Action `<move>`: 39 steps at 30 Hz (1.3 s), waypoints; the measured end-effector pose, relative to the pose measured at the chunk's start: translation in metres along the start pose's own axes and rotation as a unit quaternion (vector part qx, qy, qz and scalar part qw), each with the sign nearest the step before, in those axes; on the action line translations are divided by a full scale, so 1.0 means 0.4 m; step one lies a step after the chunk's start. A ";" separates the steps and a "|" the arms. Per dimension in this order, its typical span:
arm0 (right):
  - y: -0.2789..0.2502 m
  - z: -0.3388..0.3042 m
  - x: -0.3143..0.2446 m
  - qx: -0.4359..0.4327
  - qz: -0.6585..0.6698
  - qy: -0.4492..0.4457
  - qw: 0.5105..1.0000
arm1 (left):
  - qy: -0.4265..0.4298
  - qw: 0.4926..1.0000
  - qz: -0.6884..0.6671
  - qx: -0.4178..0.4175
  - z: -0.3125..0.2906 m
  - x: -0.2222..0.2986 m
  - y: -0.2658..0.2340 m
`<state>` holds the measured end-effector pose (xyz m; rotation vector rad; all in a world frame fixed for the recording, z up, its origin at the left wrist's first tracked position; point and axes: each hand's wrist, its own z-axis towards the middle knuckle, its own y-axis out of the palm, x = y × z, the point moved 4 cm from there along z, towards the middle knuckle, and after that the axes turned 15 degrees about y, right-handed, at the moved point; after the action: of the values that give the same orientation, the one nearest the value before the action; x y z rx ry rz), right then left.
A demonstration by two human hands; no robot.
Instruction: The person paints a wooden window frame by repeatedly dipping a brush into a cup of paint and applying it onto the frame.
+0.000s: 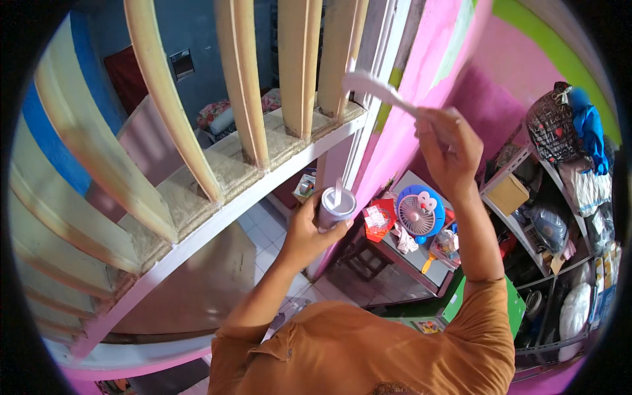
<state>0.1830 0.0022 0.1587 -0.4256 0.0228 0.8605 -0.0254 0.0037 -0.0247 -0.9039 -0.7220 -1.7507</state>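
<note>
My left hand (309, 230) is wrapped round a small cylindrical can (336, 214) with a whitish rim and pale paint-like contents. A white stick (338, 191) stands up in the can. Raised to the upper right, my right hand (453, 141) grips the handle of a white paintbrush (375, 87). The brush's pale, slightly blurred head points left, close to the white window frame (359, 120) beside the pink wall; whether it touches cannot be made out. Cream wooden bars (299, 66) rise from the frame's dusty ledge to the left of the brush.
Below my right forearm, a table (395, 249) bears a blue fan (417, 212), a red basket (378, 220) and small items. A crowded shelf rack (546, 253) with bags stands at the right. A dark stool (362, 262) sits under the table, over tiled floor.
</note>
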 end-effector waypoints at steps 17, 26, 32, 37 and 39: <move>-0.030 0.100 -0.044 0.036 -0.035 -0.040 0.998 | -0.050 0.998 -0.024 0.041 -0.194 -0.008 -0.044; -0.068 0.185 -0.067 0.129 0.003 -0.011 0.992 | -0.065 0.996 -0.033 0.054 -0.239 -0.023 -0.049; -0.031 0.111 -0.087 0.057 -0.067 -0.102 0.991 | -0.060 0.995 0.002 0.079 -0.264 -0.017 -0.072; -0.038 0.206 -0.107 0.133 -0.125 -0.134 0.974 | -0.082 0.994 0.008 0.067 -0.270 -0.011 -0.072; -0.048 0.254 -0.112 0.168 -0.107 -0.139 0.970 | -0.083 0.994 0.004 0.066 -0.279 -0.019 -0.071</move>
<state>0.1525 -0.0035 0.2669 0.0127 -0.1325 0.6809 -0.0775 -0.0729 -0.0931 -0.9684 -0.9304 -1.6137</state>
